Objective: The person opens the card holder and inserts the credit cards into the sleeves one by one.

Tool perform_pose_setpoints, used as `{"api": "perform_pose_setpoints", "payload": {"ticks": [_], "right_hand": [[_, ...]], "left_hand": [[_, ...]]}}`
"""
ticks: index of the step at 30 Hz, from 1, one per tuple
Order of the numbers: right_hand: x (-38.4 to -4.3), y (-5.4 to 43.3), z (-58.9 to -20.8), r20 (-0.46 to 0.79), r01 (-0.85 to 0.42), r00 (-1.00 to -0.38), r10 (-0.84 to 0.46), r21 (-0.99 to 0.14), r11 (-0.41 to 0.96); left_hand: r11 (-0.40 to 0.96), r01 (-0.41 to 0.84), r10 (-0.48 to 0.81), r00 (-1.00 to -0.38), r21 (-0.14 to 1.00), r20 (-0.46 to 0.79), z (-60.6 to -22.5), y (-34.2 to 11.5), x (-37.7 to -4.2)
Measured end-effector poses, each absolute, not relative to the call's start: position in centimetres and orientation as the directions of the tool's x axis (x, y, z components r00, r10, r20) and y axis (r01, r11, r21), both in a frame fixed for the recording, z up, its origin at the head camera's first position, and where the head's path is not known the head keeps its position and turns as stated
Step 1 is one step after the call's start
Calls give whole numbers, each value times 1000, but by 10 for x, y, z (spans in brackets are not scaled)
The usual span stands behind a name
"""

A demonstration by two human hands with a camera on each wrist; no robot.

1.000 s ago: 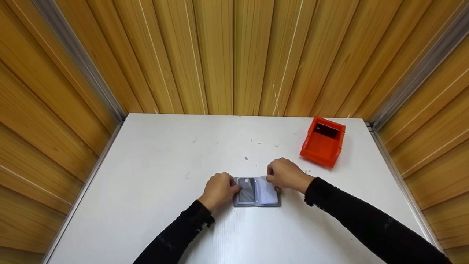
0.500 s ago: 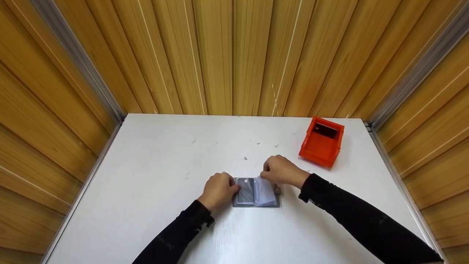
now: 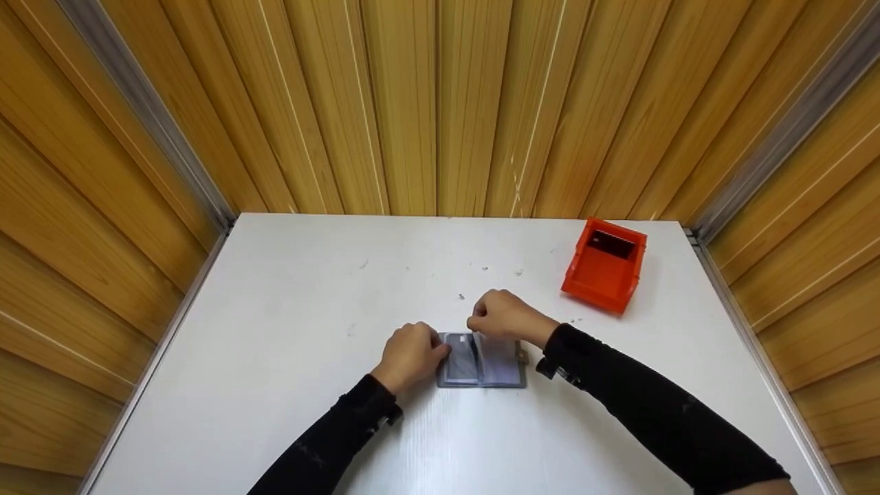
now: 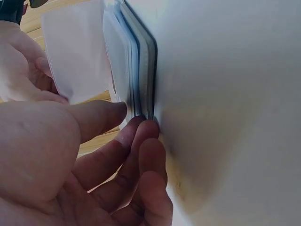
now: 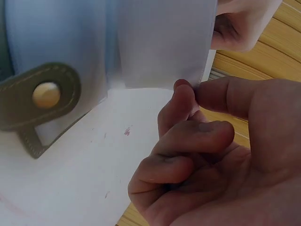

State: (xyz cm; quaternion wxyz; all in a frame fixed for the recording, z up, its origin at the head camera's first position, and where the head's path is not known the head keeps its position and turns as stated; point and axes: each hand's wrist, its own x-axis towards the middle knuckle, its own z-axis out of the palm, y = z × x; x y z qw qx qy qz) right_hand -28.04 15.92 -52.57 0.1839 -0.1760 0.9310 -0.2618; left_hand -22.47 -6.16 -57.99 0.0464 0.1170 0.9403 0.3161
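Note:
A small card holder [image 3: 505,371] lies spread out on the white table, its clear plastic sleeves showing. My left hand [image 3: 410,354] grips its left side, thumb on the sleeve stack [image 4: 123,61] and fingers at the cover's edge in the left wrist view. One clear sleeve page [image 5: 164,42] stands lifted from the right half. My right hand [image 3: 505,316] pinches that page at its corner between thumb and index finger. A dark strap with a brass snap [image 5: 46,95] sticks out at the holder's right side.
An orange-red plastic bin [image 3: 605,268] stands at the table's back right. Wood-look panels [image 3: 405,103] rise behind and on both sides of the white table [image 3: 309,289], which carries a few small dark marks.
My right hand has moved left, carrying the pinched sleeve page from the holder's right half up toward the middle fold. My left hand has stayed in place.

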Motion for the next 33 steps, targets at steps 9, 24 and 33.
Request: {"api": "perform_pose_setpoints", "payload": {"ticks": [9, 24, 33], "right_hand": [[-285, 147, -539, -257, -187, -873, -415, -609, 771], [-279, 132, -555, -240, -216, -876, -418, -580, 785], [-279, 131, -557, -231, -234, -870, -436, -586, 776]], "left_hand": [[779, 202, 253, -967, 594, -4, -579, -62, -226], [773, 240, 293, -956, 588, 6, -579, -65, -226], [780, 224, 290, -957, 584, -21, -579, -64, -226]]}}
